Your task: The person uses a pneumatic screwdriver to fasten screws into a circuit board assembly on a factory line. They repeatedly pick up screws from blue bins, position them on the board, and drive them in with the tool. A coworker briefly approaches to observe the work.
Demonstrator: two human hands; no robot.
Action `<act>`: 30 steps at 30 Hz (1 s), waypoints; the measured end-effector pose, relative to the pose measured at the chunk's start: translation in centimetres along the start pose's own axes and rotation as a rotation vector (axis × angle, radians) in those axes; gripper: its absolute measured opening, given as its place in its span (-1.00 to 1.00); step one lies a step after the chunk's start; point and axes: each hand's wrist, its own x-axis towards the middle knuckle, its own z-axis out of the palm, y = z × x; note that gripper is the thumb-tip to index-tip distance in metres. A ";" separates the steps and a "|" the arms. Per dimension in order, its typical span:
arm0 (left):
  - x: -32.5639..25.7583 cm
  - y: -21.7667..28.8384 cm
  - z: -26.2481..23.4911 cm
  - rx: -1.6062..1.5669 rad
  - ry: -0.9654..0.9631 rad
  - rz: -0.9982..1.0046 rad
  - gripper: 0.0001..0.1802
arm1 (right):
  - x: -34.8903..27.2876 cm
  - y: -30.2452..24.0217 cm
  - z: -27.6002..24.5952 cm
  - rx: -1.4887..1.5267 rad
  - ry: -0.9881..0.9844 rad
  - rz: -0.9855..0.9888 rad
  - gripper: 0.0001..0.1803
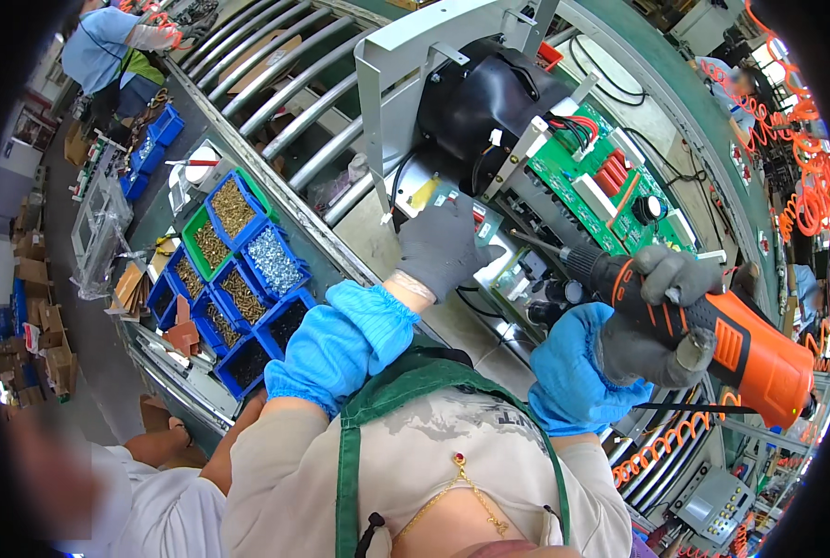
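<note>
The power screwdriver [712, 339] is orange with a black front, held in a grey-gloved right hand [657, 321]; the left hand [441, 244] wears the same grey, and both sleeves [345, 344] are bright blue. The circuit board [610, 181] is green with red parts, beside a black motor housing [489, 98] on a pale grey metal frame [405, 51]. The bins [271, 260] of screws are blue, one green, and the apron [405, 381] is dark green.

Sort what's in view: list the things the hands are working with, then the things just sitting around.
In use:
- left hand, gloved, on the metal chassis
- right hand gripping the orange power screwdriver
- green circuit board
- black motor housing

Lying about:
- blue and green bins of screws
- roller rails
- orange coiled hoses
</note>
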 end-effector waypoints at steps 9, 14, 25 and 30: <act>-0.6 0.7 -1.2 0.016 0.259 -0.025 -0.56 | -0.8 -2.3 -1.1 -0.010 0.098 0.023 -0.61; -0.3 0.0 -2.9 0.088 0.058 -0.077 -0.58 | -0.5 -2.2 -1.5 0.007 -0.037 0.075 -0.61; 0.3 -1.7 -1.3 -0.010 0.086 0.005 -0.59 | 0.2 2.1 2.3 -0.200 0.108 0.044 -0.62; 0.5 -2.0 -1.2 -0.047 0.060 0.032 -0.62 | 1.0 4.3 3.9 -0.108 0.036 0.066 -0.32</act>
